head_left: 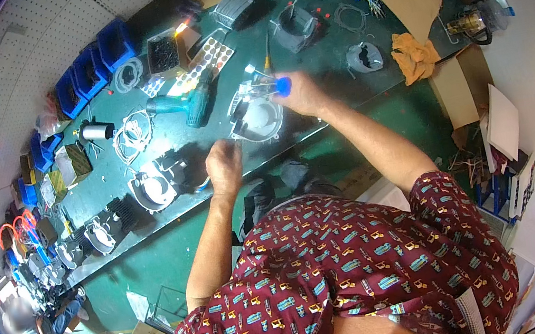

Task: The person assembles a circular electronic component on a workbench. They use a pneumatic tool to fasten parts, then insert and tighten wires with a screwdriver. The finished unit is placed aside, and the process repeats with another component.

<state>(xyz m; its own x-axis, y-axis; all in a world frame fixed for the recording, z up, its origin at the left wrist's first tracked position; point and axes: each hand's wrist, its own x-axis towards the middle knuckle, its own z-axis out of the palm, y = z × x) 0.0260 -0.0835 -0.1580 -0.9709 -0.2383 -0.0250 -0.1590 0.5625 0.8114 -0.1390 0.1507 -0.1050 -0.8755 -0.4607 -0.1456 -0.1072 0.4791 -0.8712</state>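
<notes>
Nearest in was the person's maroon patterned shirt (345, 259), forearms reaching up from it to the green table (367, 86). Left hand (224, 165) was at the table's near edge, fingers curled, just beside the lower left of a round grey metal housing (259, 123); couldn't tell if it gripped anything. Housing sat on the table between the two hands, open side up. Right hand (303, 94) was on the housing's right, fingers closed on a blue part (283, 87), with pale wires (258, 89) spread left of it over the housing's far side. Left along the near edge: another grey housing (155, 187), more castings (102, 234) beyond it. Behind the left hand, a coiled white cable (134, 136); further up, a teal drill (196, 105) lying flat. Orange rag (414, 56) well off to the right. Farther back: sheet of round stickers (211, 55), box of small dark pieces (164, 55), finned grey casting (233, 9), blue bins (115, 43) by the wall.
</notes>
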